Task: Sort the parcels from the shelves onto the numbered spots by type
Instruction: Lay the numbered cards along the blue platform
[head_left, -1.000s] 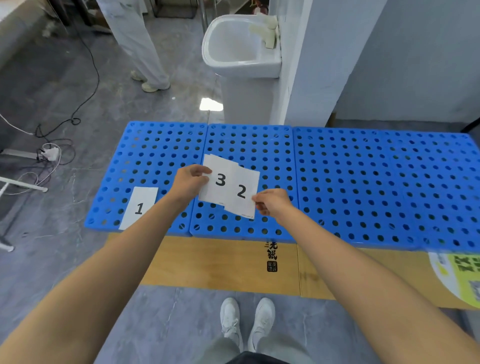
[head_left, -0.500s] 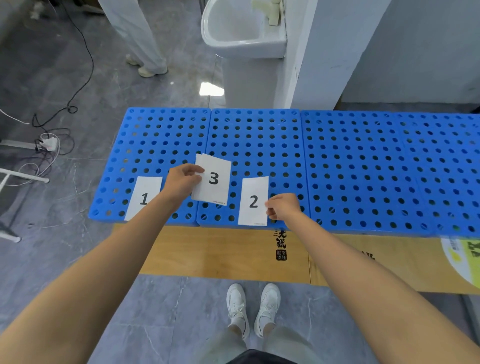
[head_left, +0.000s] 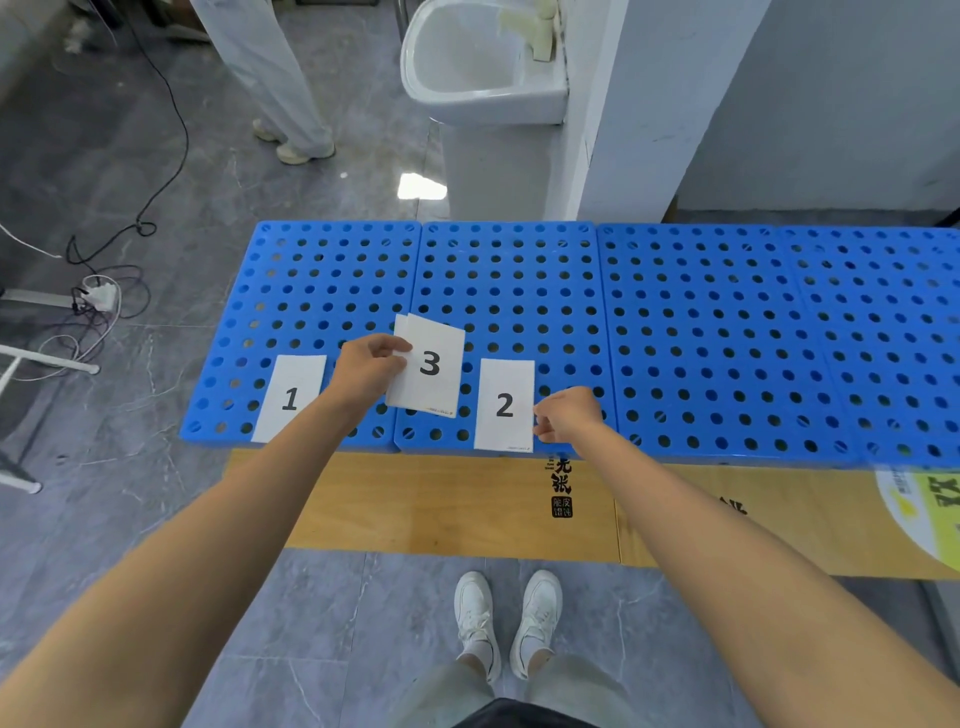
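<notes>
Blue perforated pallets lie in a row on the floor. A white card marked 1 lies flat at the front left. A card marked 2 lies flat at the front edge of the second pallet. My right hand has curled fingers pinching that card's right edge. My left hand grips a small stack of cards with 3 on top, held just above the pallet between cards 1 and 2. No parcels or shelves are in view.
Flattened cardboard lies under the pallets' near edge, with my shoes behind it. A white sink on a pedestal and a white pillar stand behind the pallets. Another person's legs are at the back left. Cables and a power strip lie at left.
My right hand drew card 2 off the stack and laid it on the second pallet's front edge. My left hand kept the card 3 stack and shifted slightly left.
</notes>
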